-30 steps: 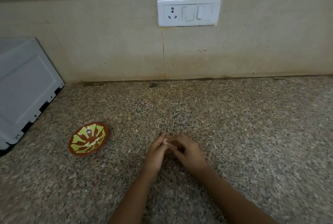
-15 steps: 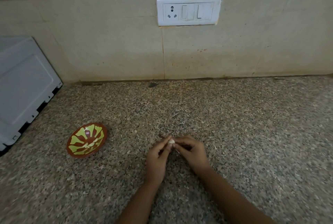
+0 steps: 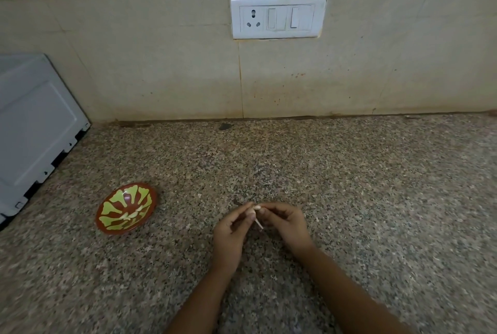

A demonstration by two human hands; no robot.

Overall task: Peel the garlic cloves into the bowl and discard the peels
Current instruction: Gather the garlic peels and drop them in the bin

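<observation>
Currently both hands meet low in the middle of the head view, over the speckled granite tabletop; whether they rest on the stone cannot be told

Left hand: fingers curled, thumb and forefinger tips pinching a small pale garlic clove from its left side. Grip narrow, holding the clove

Right hand: fingers curled, fingertips closed on the clove's right end, just touching the left hand's fingertips. Grip narrow, on the same clove

Clove position: between the two sets of fingertips, at the far edge of both hands. Only its upper part shows. A thin pale peel strip hangs from it into the gap between the hands, slanting down and to the right

Bowl: on the tabletop, well apart from the hands, to their left. Red-brown with a yellow-green petal pattern. A few pale pieces lie near its middle, too small to identify with certainty

Surroundings: grey appliance at the left edge, standing on the tabletop beside the wall. White switch plate with one socket and two rocker switches is mounted on the beige tiled wall, above and behind the hands. One small dark speck sits on the tabletop at the foot of the wall
</observation>
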